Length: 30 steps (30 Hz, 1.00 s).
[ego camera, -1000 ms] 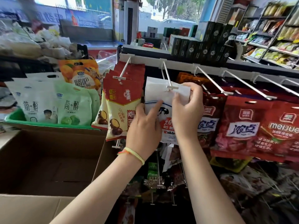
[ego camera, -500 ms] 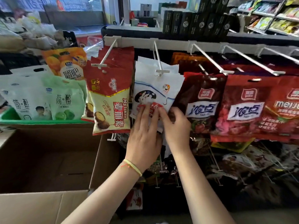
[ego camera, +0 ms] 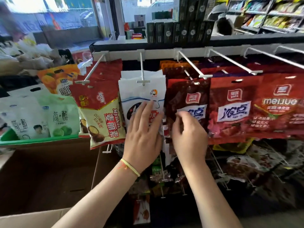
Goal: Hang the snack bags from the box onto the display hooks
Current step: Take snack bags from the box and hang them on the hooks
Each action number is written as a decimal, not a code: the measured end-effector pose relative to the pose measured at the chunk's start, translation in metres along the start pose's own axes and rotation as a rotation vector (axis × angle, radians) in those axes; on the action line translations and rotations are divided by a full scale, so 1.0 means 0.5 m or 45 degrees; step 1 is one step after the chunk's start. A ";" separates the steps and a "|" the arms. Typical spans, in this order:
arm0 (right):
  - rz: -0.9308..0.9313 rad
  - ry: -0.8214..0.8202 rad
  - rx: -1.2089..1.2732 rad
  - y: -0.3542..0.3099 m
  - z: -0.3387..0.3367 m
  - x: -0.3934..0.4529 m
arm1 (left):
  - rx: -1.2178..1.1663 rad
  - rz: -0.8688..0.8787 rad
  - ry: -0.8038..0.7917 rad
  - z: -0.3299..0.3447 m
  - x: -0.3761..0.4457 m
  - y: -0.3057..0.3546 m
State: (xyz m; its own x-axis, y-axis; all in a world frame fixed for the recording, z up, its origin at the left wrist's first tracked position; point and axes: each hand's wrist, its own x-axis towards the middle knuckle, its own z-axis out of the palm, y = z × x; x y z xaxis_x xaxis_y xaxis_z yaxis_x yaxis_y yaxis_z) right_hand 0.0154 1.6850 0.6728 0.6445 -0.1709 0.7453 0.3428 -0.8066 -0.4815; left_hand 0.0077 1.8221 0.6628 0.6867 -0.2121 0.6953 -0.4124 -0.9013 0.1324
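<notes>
Head view — white bag (ego camera: 143, 89) now hung; left hand (ego camera: 143, 134) flat on it, right hand (ego camera: 189, 134) off, loose

Dark cartons (ego camera: 179, 32) stand in a row on the far shelf top. A green tray (ego camera: 9, 139) sits left, and stocked shelves (ego camera: 269, 15) fill the far right.

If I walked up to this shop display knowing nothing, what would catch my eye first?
Probably the white snack bag with a rabbit picture, hanging on a hook mid-rack. The left hand lies flat on its front, while the right hand hovers, fingers curled, before the dark red bags beside it. At lower left an open cardboard box gapes.
</notes>
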 end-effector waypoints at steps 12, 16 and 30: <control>-0.237 -0.194 -0.038 0.067 -0.021 0.066 | 0.209 -0.122 0.240 -0.022 0.077 0.010; -0.405 -0.373 0.259 -0.017 -0.029 0.130 | 0.242 -0.308 0.258 -0.086 0.141 -0.027; -0.267 -0.768 0.073 -0.119 0.022 0.246 | 0.181 -0.026 -0.382 -0.134 0.253 -0.114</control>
State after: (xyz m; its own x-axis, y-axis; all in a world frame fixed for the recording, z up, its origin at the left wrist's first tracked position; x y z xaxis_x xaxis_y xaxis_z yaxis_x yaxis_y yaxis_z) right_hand 0.0816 1.7185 0.7880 0.8252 0.3495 0.4438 0.5289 -0.7537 -0.3901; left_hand 0.0782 1.8717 0.7905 0.8486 -0.2759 0.4515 -0.3232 -0.9459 0.0295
